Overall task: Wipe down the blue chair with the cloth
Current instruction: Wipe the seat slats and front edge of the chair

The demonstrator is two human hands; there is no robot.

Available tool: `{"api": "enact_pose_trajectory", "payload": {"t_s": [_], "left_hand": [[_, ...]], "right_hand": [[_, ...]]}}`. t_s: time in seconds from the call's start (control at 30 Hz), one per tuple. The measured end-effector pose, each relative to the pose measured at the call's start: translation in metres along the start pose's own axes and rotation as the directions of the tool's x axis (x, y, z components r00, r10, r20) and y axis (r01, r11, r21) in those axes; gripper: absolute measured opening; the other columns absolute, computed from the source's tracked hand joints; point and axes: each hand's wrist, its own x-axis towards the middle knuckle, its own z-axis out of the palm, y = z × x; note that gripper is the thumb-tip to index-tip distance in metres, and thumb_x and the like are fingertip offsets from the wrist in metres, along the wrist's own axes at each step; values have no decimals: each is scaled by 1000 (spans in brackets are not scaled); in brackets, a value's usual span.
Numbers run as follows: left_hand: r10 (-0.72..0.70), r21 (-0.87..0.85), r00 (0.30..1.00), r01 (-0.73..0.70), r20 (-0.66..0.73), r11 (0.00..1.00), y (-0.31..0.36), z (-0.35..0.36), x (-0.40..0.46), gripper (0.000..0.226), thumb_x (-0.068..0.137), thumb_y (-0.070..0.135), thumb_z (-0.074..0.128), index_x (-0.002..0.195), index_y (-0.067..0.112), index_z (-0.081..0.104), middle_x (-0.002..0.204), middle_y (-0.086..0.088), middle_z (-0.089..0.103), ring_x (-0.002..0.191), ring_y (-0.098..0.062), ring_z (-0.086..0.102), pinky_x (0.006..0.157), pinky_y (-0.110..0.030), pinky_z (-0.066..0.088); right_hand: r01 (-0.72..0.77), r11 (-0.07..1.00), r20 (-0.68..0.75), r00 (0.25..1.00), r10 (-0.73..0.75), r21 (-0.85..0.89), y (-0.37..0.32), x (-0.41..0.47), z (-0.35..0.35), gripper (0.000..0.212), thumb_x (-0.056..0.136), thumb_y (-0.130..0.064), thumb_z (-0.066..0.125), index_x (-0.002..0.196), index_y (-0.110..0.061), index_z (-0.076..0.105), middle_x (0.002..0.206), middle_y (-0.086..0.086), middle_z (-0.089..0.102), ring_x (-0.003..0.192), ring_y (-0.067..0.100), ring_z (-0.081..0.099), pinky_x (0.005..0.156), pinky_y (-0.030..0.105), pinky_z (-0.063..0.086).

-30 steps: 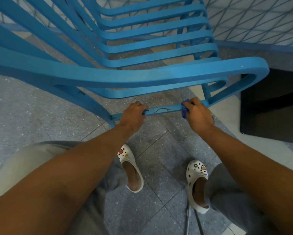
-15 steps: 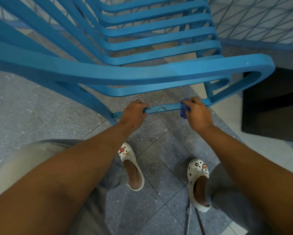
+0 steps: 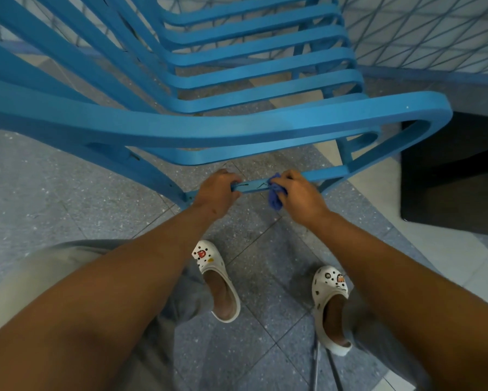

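Since a second ago, our right hand point(image 3: 299, 194), gripping the cloth point(image 3: 276, 196), slides left along the blue chair point(image 3: 237, 128)'s low rail toward our left hand point(image 3: 216, 190), which grips it; the rail runs left-right.

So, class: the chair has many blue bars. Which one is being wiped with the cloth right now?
The lowest rail near the floor. Unlike the armrest and seat slats above, the left hand grips it and the right hand presses the cloth on it.
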Motion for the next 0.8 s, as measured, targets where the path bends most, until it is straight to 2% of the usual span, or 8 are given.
{"api": "enact_pose_trajectory", "payload": {"t_s": [0.1, 0.2, 0.27, 0.33, 0.4, 0.5, 0.57, 0.8], "left_hand": [[-27, -5, 1000, 27, 4, 1000, -8, 0, -3, 27, 91, 15, 73, 118, 15, 72, 106, -8, 62, 92, -18, 55, 81, -31, 47], [-38, 7, 999, 38, 5, 999, -8, -2, -4, 27, 92, 17, 72, 119, 16, 72, 106, -7, 62, 93, -17, 54, 84, -33, 49], [-43, 11, 999, 43, 10, 999, -6, -3, -4, 27, 92, 18, 72, 119, 15, 72, 108, -8, 62, 95, -19, 56, 87, -34, 50], [-43, 15, 999, 43, 17, 999, -5, -3, -3, 27, 92, 17, 72, 119, 15, 71, 109, -9, 62, 97, -22, 57, 87, -35, 49], [-48, 17, 999, 48, 17, 999, -4, -3, -4, 27, 92, 17, 72, 119, 16, 71, 110, -9, 62, 98, -22, 58, 88, -35, 49], [-63, 14, 998, 63, 9, 998, -4, -3, -4, 29, 92, 18, 72, 121, 17, 71, 109, -7, 61, 96, -20, 57, 86, -32, 48], [-63, 12, 998, 63, 5, 998, -5, -3, -5, 27, 92, 17, 72, 120, 18, 71, 107, -5, 60, 94, -18, 56, 84, -29, 46], [-83, -6, 997, 83, 4, 997, -8, -5, -7, 27, 92, 12, 71, 119, 16, 71, 108, -9, 62, 96, -23, 59, 86, -35, 52]], "right_hand": [[-157, 980, -118, 978, 172, 125, 18, -2, -19, 23, 104, -7, 52, 93, -8, 73, 87, -6, 61, 81, 13, 58, 75, 6, 39], [-307, 943, -260, 907, 331, 127, 19, -1, -12, 25, 104, -12, 52, 116, -3, 72, 107, 1, 55, 86, 16, 56, 80, 11, 35], [-321, 933, -313, 880, 358, 164, 6, 0, 1, 22, 103, -10, 53, 111, -1, 73, 107, 3, 52, 79, 21, 59, 73, 8, 38], [-259, 955, -255, 922, 290, 147, -11, 1, 16, 21, 102, -8, 52, 105, -2, 72, 110, 7, 54, 83, 29, 64, 77, 24, 51], [-190, 978, -149, 968, 201, 84, -20, 0, 26, 23, 103, -12, 52, 114, -5, 70, 117, 12, 54, 94, 28, 63, 86, 41, 54], [-107, 993, -92, 989, 112, 56, -18, 1, 18, 26, 105, -18, 52, 115, -4, 71, 102, 3, 60, 91, 9, 60, 86, 35, 49], [-64, 997, -79, 995, 67, 43, -11, 0, 6, 27, 104, -15, 53, 97, -5, 77, 92, 1, 56, 88, 14, 58, 78, 26, 42], [-319, 945, -207, 922, 327, 75, 24, 3, -20, 34, 105, -16, 51, 85, -11, 78, 108, 12, 58, 89, 27, 62, 83, 32, 49]]}}
